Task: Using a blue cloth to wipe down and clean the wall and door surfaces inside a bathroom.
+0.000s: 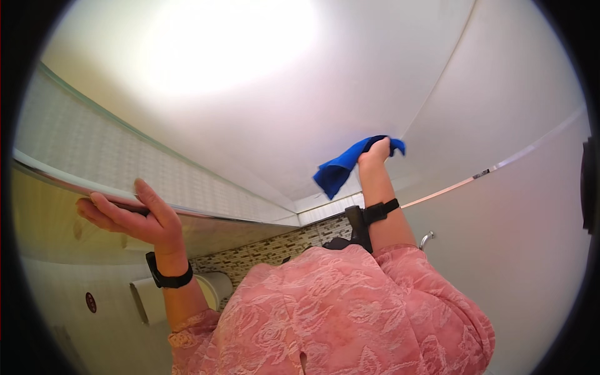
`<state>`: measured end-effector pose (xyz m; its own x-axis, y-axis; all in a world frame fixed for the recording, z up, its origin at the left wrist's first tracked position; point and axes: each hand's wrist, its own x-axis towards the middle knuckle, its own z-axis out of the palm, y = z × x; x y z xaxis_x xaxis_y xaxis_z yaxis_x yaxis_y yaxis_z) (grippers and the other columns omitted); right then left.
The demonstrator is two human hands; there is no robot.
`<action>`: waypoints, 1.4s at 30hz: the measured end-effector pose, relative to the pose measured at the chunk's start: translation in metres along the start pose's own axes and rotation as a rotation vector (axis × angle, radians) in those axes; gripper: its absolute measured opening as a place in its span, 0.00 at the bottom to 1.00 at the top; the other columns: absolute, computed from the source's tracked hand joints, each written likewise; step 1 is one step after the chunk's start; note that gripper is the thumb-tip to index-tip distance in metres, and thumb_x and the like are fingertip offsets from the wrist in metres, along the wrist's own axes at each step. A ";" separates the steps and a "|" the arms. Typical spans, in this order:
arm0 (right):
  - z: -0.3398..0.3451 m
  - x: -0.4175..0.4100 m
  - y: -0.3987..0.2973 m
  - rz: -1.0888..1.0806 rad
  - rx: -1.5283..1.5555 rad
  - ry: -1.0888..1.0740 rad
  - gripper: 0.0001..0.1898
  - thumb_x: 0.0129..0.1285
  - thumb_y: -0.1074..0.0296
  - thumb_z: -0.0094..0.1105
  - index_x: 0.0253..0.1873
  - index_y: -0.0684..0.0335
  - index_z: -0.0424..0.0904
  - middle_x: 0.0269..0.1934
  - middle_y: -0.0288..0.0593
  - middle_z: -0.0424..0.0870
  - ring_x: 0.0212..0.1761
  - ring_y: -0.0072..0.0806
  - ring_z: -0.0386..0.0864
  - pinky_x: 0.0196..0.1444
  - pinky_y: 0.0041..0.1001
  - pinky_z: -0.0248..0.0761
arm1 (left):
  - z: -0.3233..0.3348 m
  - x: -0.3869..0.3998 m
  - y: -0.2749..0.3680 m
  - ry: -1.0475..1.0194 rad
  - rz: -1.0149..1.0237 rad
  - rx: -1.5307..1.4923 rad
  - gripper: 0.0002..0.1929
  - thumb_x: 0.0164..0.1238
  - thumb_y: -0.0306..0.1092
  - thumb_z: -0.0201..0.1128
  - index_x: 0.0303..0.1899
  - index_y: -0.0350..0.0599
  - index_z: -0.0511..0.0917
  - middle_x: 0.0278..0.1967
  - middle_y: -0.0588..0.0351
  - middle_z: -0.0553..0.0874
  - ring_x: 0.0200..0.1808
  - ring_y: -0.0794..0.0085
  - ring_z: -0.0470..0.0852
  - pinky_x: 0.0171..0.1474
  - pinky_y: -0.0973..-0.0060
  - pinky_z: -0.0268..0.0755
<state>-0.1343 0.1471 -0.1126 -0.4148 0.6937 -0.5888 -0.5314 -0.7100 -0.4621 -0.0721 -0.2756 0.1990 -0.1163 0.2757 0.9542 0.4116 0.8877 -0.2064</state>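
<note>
At the centre right, my right hand (376, 149) grips a blue cloth (338, 168), which hangs off to its left and shows a small corner on its right. The cloth is against or just in front of a smooth white wall panel (262, 122); contact cannot be told. On the left, my left hand (140, 220) is around a metal-edged rail (197, 213) that runs along a glass panel (154, 164), its thumb above and its fingers below. Both wrists wear black straps.
Below lies a mosaic-patterned floor (262, 246). A white toilet or bin (220, 286) stands at lower left, near a white box-shaped fixture (150, 297). A chrome fitting (427, 239) sticks out at right, beneath a pale strip (445, 188) along the wall.
</note>
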 end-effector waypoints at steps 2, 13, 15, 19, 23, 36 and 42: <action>0.014 -0.020 -0.008 -0.222 -0.189 0.169 0.30 0.75 0.52 0.40 0.74 0.63 0.62 0.72 0.51 0.70 0.70 0.47 0.72 0.73 0.42 0.66 | -0.003 -0.005 -0.005 -0.013 -0.001 0.014 0.37 0.77 0.31 0.60 0.79 0.34 0.50 0.81 0.38 0.42 0.82 0.44 0.36 0.79 0.46 0.32; -0.045 -0.071 0.119 0.594 -0.637 0.258 0.29 0.75 0.53 0.35 0.74 0.63 0.65 0.76 0.48 0.65 0.73 0.48 0.67 0.76 0.53 0.55 | 0.007 -0.004 -0.010 0.012 -0.012 0.040 0.37 0.77 0.32 0.60 0.79 0.35 0.50 0.80 0.36 0.46 0.82 0.41 0.39 0.79 0.45 0.34; -0.058 -0.052 0.149 0.656 -0.508 0.146 0.27 0.75 0.55 0.35 0.70 0.65 0.68 0.72 0.50 0.70 0.69 0.49 0.71 0.73 0.53 0.59 | 0.013 0.004 -0.004 0.027 -0.002 0.034 0.36 0.77 0.31 0.61 0.79 0.35 0.51 0.81 0.36 0.46 0.82 0.40 0.40 0.79 0.44 0.35; -0.044 -0.121 0.175 0.959 -0.460 -0.257 0.24 0.76 0.61 0.32 0.58 0.76 0.74 0.56 0.64 0.80 0.57 0.57 0.80 0.64 0.57 0.72 | 0.003 -0.002 -0.014 -0.005 -0.014 0.075 0.39 0.74 0.34 0.62 0.79 0.36 0.51 0.80 0.33 0.47 0.82 0.40 0.41 0.79 0.43 0.33; -0.009 -0.176 0.134 1.231 -0.496 -0.756 0.20 0.75 0.67 0.37 0.49 0.79 0.78 0.47 0.62 0.86 0.51 0.50 0.85 0.60 0.47 0.79 | 0.000 -0.006 -0.012 0.003 -0.003 0.121 0.39 0.72 0.36 0.62 0.78 0.36 0.53 0.79 0.32 0.51 0.81 0.34 0.45 0.77 0.35 0.32; 0.138 -0.403 0.064 -0.587 -0.336 -1.743 0.20 0.69 0.79 0.52 0.65 0.70 0.74 0.64 0.58 0.77 0.65 0.46 0.76 0.69 0.37 0.66 | 0.009 -0.015 -0.009 0.067 -0.128 -0.001 0.30 0.78 0.45 0.52 0.71 0.30 0.65 0.75 0.35 0.65 0.79 0.34 0.54 0.77 0.33 0.33; 0.172 -0.408 0.088 -0.805 -0.245 -1.801 0.27 0.68 0.75 0.57 0.72 0.66 0.71 0.78 0.62 0.60 0.78 0.58 0.62 0.77 0.41 0.58 | 0.015 -0.016 -0.013 0.012 -0.161 0.018 0.29 0.81 0.42 0.44 0.75 0.33 0.60 0.77 0.37 0.62 0.80 0.35 0.52 0.77 0.35 0.35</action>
<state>-0.1392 -0.1780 0.2013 -0.3915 -0.0059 0.9202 -0.9136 -0.1167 -0.3895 -0.0890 -0.2855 0.1833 -0.1688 0.1254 0.9776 0.3719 0.9267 -0.0546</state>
